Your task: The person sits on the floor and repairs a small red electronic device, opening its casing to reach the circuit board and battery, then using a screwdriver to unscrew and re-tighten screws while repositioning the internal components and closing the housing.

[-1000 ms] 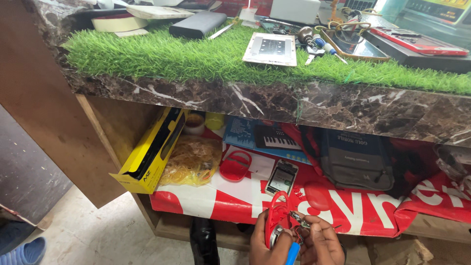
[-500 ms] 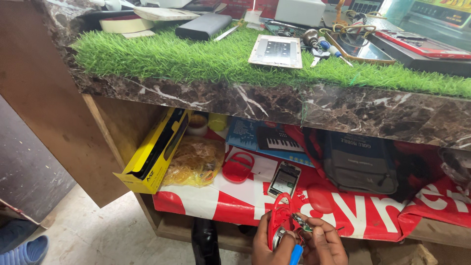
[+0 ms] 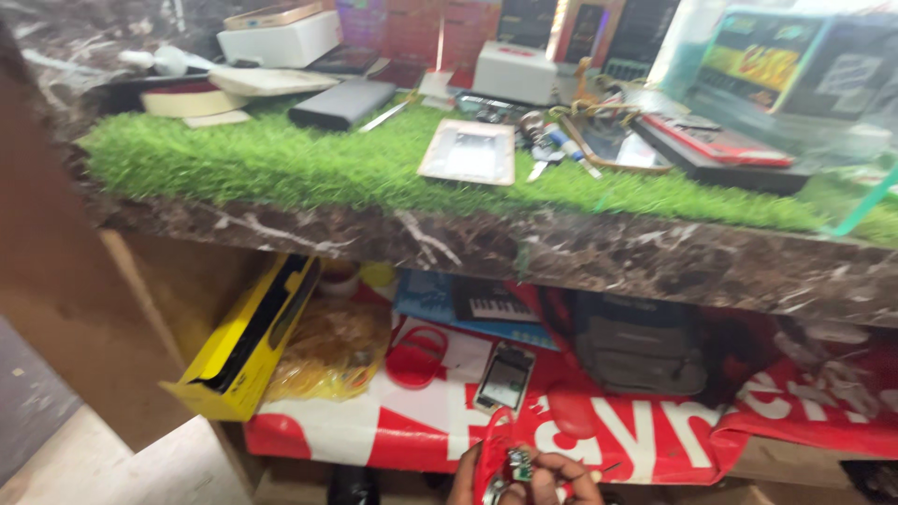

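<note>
Green-and-metal small part (image 3: 517, 463) sits pinched between left hand (image 3: 477, 479) and right hand (image 3: 561, 479) fingertips, below the red banner (image 3: 393, 435) shelf.

Just above the hand (image 3: 552, 477) lies a phone (image 3: 505, 377) on the red banner (image 3: 412, 430); farther up-left, yellow box (image 3: 245, 339); bench (image 3: 580, 252) topped with green turf (image 3: 309, 164) overhead.

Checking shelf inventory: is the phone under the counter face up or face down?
Face up. The phone lies flat on the red and white banner, its greyish screen side showing. Whether the screen is lit: cannot tell.
</note>
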`<state>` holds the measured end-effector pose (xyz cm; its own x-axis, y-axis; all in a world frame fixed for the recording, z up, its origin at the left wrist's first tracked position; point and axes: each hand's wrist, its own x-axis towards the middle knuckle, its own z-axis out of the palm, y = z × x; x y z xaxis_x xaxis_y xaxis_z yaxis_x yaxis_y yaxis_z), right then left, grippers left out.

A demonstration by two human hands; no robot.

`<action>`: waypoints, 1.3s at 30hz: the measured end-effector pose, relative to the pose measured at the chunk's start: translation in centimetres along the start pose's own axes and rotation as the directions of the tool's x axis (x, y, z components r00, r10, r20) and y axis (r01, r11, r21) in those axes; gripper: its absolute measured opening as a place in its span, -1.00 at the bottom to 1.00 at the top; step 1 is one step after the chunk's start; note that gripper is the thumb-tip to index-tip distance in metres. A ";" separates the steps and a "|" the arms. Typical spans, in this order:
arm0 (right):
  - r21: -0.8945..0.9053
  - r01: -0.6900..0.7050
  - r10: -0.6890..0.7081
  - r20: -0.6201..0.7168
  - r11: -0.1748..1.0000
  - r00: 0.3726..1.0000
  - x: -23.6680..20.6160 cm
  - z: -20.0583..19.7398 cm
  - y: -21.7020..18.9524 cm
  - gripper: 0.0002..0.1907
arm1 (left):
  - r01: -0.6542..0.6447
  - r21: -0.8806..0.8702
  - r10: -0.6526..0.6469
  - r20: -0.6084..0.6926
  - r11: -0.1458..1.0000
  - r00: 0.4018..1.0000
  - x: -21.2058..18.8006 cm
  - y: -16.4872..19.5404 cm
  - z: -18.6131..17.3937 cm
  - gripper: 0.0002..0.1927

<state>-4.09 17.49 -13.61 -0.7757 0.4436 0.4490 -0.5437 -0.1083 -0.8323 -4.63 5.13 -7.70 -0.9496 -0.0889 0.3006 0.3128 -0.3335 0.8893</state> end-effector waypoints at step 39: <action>-0.268 -0.210 0.206 -0.042 0.940 0.978 -0.8 2.2 -1.2 -0.73 | -0.158 0.077 0.168 -0.153 0.985 0.974 0.6 1.4 1.5 -0.44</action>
<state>-3.51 15.33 -12.21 -0.8570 0.4485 0.2537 -0.2626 0.0434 -0.9639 -4.76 6.06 -5.74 -0.8755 -0.2865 0.3891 0.4592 -0.2423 0.8547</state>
